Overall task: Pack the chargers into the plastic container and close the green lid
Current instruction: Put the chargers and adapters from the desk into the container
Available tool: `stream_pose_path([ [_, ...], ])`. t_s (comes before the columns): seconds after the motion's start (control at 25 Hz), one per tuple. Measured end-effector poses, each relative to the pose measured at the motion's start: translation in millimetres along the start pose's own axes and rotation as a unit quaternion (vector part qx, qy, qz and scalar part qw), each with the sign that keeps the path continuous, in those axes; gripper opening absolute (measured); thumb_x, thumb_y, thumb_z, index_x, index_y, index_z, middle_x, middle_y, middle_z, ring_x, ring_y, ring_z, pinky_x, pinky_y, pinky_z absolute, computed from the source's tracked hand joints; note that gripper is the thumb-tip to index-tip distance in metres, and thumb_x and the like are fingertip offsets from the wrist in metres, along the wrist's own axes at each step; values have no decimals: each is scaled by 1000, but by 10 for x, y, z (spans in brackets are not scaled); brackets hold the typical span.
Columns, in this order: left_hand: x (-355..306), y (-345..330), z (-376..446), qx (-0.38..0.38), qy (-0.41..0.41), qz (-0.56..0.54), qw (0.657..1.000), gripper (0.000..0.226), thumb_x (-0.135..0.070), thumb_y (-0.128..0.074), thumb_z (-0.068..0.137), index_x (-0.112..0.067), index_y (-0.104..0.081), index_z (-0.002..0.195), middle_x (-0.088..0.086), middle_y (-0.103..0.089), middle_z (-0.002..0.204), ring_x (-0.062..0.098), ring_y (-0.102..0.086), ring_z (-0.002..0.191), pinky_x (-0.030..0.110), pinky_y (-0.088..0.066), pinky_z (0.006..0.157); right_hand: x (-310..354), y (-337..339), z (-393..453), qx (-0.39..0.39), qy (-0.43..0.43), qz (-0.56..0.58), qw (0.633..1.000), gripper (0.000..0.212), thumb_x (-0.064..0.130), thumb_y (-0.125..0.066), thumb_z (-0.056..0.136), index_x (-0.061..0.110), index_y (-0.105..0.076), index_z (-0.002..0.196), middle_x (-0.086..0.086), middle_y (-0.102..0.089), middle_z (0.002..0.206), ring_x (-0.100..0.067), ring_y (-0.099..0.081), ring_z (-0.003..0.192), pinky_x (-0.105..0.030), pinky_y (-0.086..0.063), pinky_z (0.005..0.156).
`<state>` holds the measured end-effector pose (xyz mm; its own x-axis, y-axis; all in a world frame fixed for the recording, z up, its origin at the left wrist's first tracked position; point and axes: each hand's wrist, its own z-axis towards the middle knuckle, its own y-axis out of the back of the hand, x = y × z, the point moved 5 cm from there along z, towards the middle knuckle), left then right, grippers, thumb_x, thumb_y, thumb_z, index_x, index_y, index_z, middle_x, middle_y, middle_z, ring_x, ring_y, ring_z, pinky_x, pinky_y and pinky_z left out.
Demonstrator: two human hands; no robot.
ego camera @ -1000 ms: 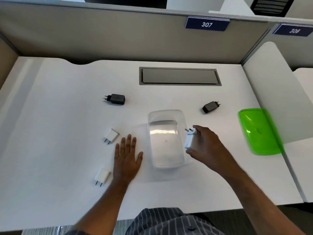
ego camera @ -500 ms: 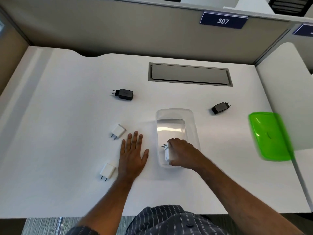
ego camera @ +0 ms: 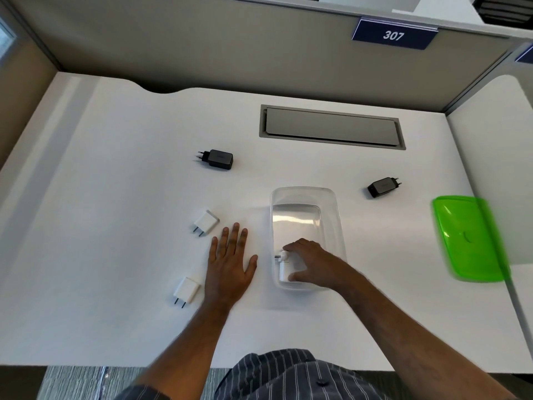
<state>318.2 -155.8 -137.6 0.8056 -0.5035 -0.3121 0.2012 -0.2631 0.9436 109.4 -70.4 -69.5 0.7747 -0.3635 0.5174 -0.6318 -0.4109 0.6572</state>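
A clear plastic container (ego camera: pixel 305 194) stands open at the desk's middle. My right hand (ego camera: pixel 310 262) reaches into its near end, fingers closed on a white charger (ego camera: pixel 284 268) whose prongs point left. My left hand (ego camera: pixel 230 265) lies flat on the desk just left of the container, fingers apart. Two white chargers lie left of that hand, one (ego camera: pixel 205 222) farther, one (ego camera: pixel 186 290) nearer. A black charger (ego camera: pixel 220 159) sits far left of the container and another black charger (ego camera: pixel 382 187) to its right. The green lid (ego camera: pixel 470 239) lies at the right edge.
A grey cable hatch (ego camera: pixel 331 127) is set into the white desk (ego camera: pixel 115 197) behind the container. Beige partition walls (ego camera: pixel 230 47) close the back and sides; a label reads 307. A second desk panel adjoins on the right.
My right hand carried the white charger from the container's right rim down into its near end. The left hand stayed flat. The camera view shifted slightly.
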Motion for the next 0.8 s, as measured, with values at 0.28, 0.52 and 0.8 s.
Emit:
stream_pose_path([
  [0.28, -8, 4, 1, 3, -1, -6, 1000, 73, -54, -30, 103, -23, -5, 165, 0, 1, 174, 21, 3, 161, 51, -12, 129, 7, -34, -1, 9, 1, 32, 999, 62, 31, -75, 81, 34, -47, 136, 11, -50, 131, -11, -43, 120, -23, -36, 90],
  [0.52, -6, 7, -4, 5, 0, -10, 1000, 73, -55, -31, 104, -23, -5, 165, 1, 1, 174, 21, 3, 161, 51, -12, 129, -5, -61, -3, -1, 11, 41, 999, 57, 35, -72, 83, 36, -47, 134, 14, -51, 130, -11, -46, 119, -27, -42, 93],
  [0.8, -4, 21, -11, 5, 0, -10, 1000, 73, -54, -32, 104, -23, -5, 165, 1, 1, 174, 21, 3, 161, 50, -11, 130, -24, 77, -88, -50, 26, 64, 996, 51, 40, -68, 89, 32, -48, 136, 14, -49, 138, -10, -44, 126, -23, -40, 94],
])
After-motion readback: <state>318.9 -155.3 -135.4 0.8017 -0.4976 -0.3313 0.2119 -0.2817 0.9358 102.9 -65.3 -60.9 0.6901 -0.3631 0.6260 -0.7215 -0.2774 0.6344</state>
